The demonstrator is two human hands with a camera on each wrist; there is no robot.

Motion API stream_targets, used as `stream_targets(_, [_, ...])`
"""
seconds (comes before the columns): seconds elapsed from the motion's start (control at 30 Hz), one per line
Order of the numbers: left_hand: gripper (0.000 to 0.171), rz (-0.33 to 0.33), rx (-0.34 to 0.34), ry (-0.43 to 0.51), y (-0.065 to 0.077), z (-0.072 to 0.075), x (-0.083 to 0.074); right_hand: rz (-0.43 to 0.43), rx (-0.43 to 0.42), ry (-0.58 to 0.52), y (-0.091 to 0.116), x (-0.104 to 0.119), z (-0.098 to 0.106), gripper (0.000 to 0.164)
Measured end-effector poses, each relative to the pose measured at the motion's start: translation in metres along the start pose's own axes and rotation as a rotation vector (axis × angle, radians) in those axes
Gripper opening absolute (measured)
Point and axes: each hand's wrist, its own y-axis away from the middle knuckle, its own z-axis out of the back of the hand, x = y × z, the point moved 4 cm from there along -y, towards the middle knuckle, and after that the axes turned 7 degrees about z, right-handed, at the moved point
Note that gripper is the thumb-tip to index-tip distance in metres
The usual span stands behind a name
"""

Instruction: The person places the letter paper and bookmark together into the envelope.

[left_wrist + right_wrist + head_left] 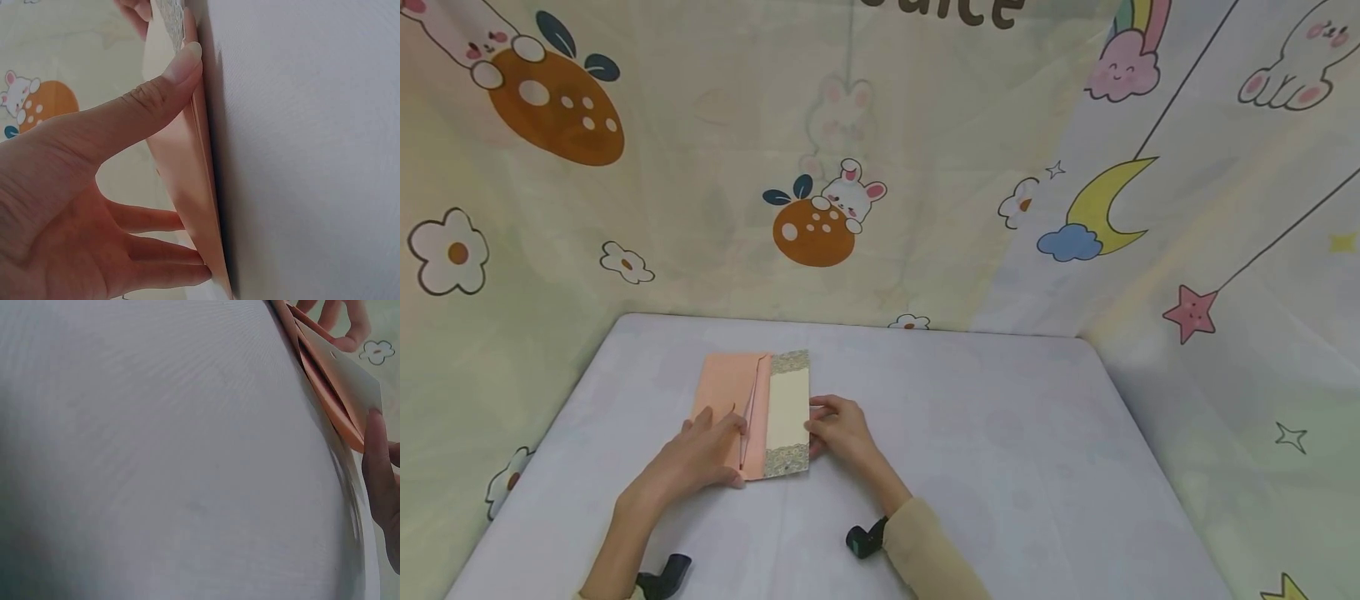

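A peach paper envelope (722, 379) lies on the white table, with a slit-like opening along its right part. From its right side extends a cream card (787, 408) with grey floral bands at top and bottom. My left hand (703, 450) rests on the envelope, fingers spread over its face. In the left wrist view the left thumb (181, 65) lies against the envelope's near edge. At the card's right edge, my right hand (846, 429) pinches it between thumb and fingers. The right wrist view shows the envelope's layers (331, 403) parted.
The white tabletop (985, 433) stretches to the right of the hands. Behind and beside it hangs a printed cloth (715, 200) with rabbits, flowers, a moon and stars. A black wrist device (867, 540) sits at the right sleeve, another (666, 577) at the left.
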Motion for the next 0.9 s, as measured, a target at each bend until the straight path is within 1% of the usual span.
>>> stream_targets(0.13, [0.069, 0.003, 0.007, -0.01, -0.001, -0.001, 0.0, 0.016, -0.002, 0.039, -0.002, 0.003, -0.004, 0.039])
stream_targets(0.27, [0.07, 0.0, 0.001, -0.017, -0.002, -0.001, 0.001, 0.029, 0.006, 0.045, -0.004, 0.004, -0.01, 0.038])
stream_targets(0.43, [0.071, -0.001, -0.003, -0.025, -0.002, -0.001, 0.001, 0.032, 0.025, 0.067, -0.007, 0.005, -0.016, 0.038])
stream_targets(0.57, [0.071, 0.006, 0.004, -0.029, -0.002, -0.001, 0.002, 0.028, 0.015, 0.09, -0.008, 0.005, -0.019, 0.036])
stream_targets(0.7, [0.073, -0.002, -0.001, -0.032, -0.001, -0.001, 0.002, 0.027, 0.003, 0.115, -0.01, 0.005, -0.022, 0.036])
stream_targets(0.9, [0.073, -0.032, -0.026, -0.024, -0.001, 0.0, 0.002, 0.05, -0.002, 0.151, -0.013, 0.006, -0.028, 0.035])
